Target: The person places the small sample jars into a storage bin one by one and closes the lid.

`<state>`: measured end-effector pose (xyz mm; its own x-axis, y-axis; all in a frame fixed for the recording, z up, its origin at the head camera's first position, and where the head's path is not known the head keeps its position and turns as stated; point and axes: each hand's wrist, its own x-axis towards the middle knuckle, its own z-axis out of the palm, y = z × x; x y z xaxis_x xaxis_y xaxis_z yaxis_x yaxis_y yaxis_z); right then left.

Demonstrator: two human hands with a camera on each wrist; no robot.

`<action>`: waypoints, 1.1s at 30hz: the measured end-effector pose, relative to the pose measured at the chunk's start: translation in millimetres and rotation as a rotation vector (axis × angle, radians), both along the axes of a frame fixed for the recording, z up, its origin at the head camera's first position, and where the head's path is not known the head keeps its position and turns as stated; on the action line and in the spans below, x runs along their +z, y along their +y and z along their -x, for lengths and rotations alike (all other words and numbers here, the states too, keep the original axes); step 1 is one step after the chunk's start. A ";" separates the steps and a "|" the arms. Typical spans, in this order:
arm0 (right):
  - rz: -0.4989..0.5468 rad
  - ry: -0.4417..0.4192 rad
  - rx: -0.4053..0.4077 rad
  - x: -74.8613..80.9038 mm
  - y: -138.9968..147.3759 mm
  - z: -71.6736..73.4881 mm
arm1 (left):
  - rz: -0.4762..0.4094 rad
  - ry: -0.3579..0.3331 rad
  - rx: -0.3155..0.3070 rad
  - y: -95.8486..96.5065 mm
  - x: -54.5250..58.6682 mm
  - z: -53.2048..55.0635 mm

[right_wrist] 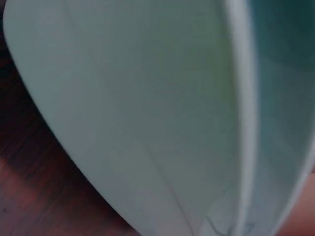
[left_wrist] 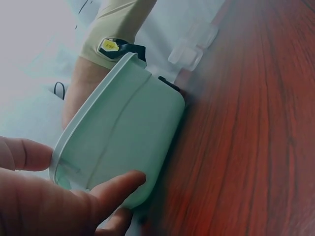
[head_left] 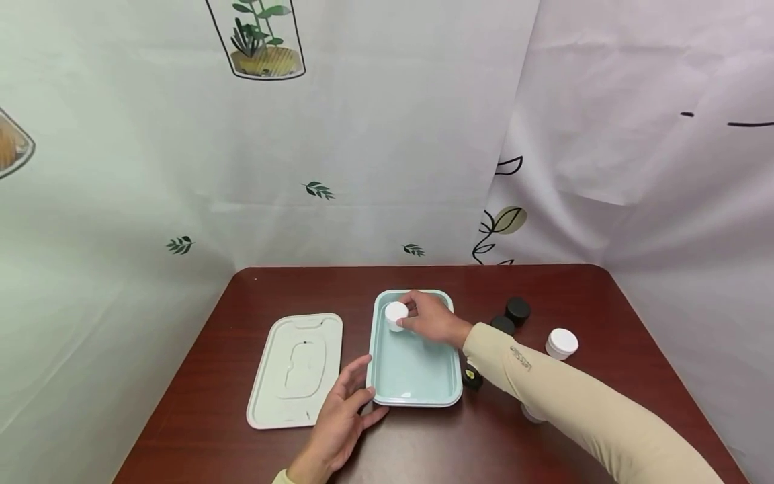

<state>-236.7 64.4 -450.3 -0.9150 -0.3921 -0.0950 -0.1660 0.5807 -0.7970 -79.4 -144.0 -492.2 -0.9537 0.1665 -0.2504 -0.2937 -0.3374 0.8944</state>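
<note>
The white jar (head_left: pixel 396 314) sits in the upper left part of the pale blue tub (head_left: pixel 413 376), near the centre of the head view, and the fingers of your right hand (head_left: pixel 431 318) pinch it from its right side; whether its base rests on the tub's floor, I cannot tell. Your left hand (head_left: pixel 338 425) has its fingers spread wide, touching the tub's lower left corner. To place the jar well, I would keep it upright, ease it down until it bears flat, part the fingers only slightly, and lift them without dragging it; keep the left hand light, so the tub neither slides nor tips. Counting outward, you have one tub, one jar inside it, and one pale lid (head_left: pixel 295 376) lying to its left. Right of the tub are two black round containers (head_left: pixel 517 310), and farther right one more white jar (head_left: pixel 561 343); another white thing (head_left: pixel 533 413), mostly hidden, shows below your right sleeve (head_left: pixel 562 386). All stand on one reddish-brown table (head_left: pixel 459 447).
</note>
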 end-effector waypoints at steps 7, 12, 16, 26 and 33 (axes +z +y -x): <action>-0.098 0.071 0.017 -10.2 -6.9 1.6 | 0.021 0.000 -0.006 -1.3 -0.4 -2.7; -0.111 0.101 0.044 -15.0 -8.7 2.4 | 0.026 -0.010 -0.012 -1.4 -1.6 -3.0; -0.104 0.100 0.061 -15.3 -10.5 3.0 | 0.022 -0.013 -0.013 -1.7 -1.7 -3.1; -0.136 0.106 0.045 -10.9 -12.0 1.9 | 0.005 -0.001 -0.007 -2.1 2.2 -1.3; -0.140 0.096 0.031 -10.2 -11.8 2.8 | -0.029 0.003 -0.001 -3.9 3.8 -1.8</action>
